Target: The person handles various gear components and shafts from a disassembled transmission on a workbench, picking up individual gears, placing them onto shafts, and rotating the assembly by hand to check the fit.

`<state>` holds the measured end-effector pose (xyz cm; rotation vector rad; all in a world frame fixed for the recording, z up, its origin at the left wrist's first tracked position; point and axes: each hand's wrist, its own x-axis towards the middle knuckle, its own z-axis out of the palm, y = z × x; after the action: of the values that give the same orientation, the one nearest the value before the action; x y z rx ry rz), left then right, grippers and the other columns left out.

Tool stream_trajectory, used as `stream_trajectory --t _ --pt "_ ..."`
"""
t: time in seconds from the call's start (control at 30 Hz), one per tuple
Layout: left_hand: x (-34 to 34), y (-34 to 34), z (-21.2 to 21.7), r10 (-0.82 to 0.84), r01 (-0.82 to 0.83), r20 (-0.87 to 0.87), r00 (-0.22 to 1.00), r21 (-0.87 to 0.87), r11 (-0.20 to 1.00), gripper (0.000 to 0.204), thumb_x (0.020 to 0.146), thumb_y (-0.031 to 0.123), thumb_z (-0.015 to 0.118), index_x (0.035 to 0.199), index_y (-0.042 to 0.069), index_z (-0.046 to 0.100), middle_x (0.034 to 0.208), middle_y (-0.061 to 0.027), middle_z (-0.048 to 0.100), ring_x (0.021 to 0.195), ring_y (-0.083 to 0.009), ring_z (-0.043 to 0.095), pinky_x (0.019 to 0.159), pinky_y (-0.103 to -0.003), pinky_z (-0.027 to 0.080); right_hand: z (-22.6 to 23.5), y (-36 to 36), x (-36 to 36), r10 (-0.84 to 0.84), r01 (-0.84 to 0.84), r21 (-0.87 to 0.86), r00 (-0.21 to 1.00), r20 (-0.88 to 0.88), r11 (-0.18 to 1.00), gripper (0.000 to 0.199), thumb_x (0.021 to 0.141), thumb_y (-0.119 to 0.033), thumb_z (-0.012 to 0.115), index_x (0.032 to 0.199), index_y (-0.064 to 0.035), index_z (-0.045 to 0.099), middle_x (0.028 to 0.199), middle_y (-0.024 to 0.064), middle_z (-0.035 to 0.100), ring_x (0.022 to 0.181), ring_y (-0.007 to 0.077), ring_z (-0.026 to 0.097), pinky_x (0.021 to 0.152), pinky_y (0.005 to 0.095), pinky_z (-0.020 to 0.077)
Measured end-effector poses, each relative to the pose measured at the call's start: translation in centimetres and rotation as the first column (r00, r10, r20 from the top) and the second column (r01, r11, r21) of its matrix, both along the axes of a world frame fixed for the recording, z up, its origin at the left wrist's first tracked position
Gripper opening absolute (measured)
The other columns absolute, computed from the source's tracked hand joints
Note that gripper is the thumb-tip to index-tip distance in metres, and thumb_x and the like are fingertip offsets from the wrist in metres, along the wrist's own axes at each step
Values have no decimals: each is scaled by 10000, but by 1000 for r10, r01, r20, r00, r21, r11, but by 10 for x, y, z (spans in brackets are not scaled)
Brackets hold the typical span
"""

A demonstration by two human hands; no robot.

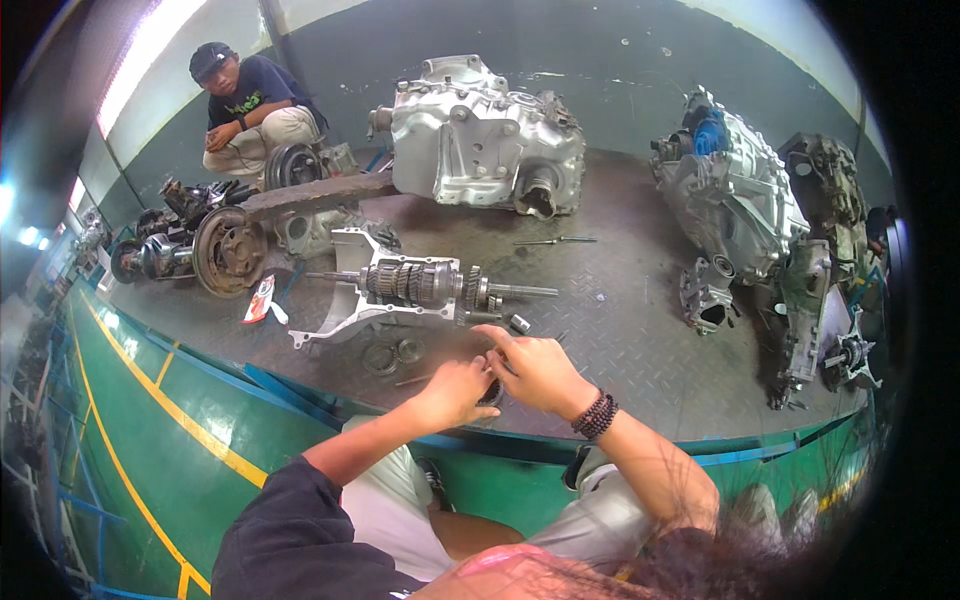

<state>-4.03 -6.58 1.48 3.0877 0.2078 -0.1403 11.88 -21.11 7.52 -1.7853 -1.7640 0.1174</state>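
My left hand [455, 390] and my right hand [535, 368] meet over the near edge of a dark checker-plate platform [620, 330]. Together they close on a small dark ring-shaped part [491, 392], mostly hidden by the fingers. A beaded bracelet sits on my right wrist. Just beyond the hands lies a gear shaft assembly [425, 285] on a pale metal bracket [345, 300]. Two loose dark rings [392, 354] rest on the plate to the left of my hands, and a small metal sleeve [519, 323] lies in front of them.
A large silver gearbox housing [480, 140] stands at the back centre. More housings and parts [745, 200] fill the right side. A brake drum and axle parts [215, 250] lie at left, where another person [250, 110] squats. Green floor with a yellow line [150, 400] lies below.
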Motion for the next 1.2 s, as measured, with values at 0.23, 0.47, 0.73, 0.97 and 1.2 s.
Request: stream_trajectory --t 0.23,0.47,0.73,0.97,1.2 --pt "-3 -6 -9 -83 74 264 961 46 996 740 1054 615 685 1428 -21 639 1442 -236 632 1342 -393 620 1106 -540 530 -2 1 6 -5 5 39 1000 -10 999 530 1086 -211 613 1602 -143 508 917 186 792 821 423 775 735 552 618" --pt "21 -5 -16 -122 253 425 897 -266 930 422 1061 334 728 1332 11 712 1298 -213 715 1259 -407 675 1112 -526 568 4 -1 4 -56 64 219 998 -43 974 566 1099 -223 647 1639 -153 494 896 169 787 788 399 769 716 530 608" --pt "33 2 -29 -162 337 539 827 -244 910 325 1006 301 772 1178 27 747 1152 -226 748 1096 -428 732 985 -547 599 6 -2 1 -22 44 263 996 -89 964 524 1096 -220 665 1604 -150 554 879 144 783 784 374 767 708 501 598" --pt "38 -1 -55 15 249 684 729 -285 926 268 919 243 829 1054 22 760 1000 -184 767 954 -421 752 861 -528 605 6 -2 2 -38 51 239 997 -62 970 494 1102 -231 651 1583 -157 567 857 160 771 770 385 764 695 508 591" --pt "47 -5 -57 85 254 720 689 -350 901 280 926 192 749 1138 8 736 912 -230 763 843 -446 750 772 -553 608 6 -6 2 -22 37 192 997 -81 981 498 1100 -221 644 1585 -156 549 876 180 778 794 404 767 706 524 592"
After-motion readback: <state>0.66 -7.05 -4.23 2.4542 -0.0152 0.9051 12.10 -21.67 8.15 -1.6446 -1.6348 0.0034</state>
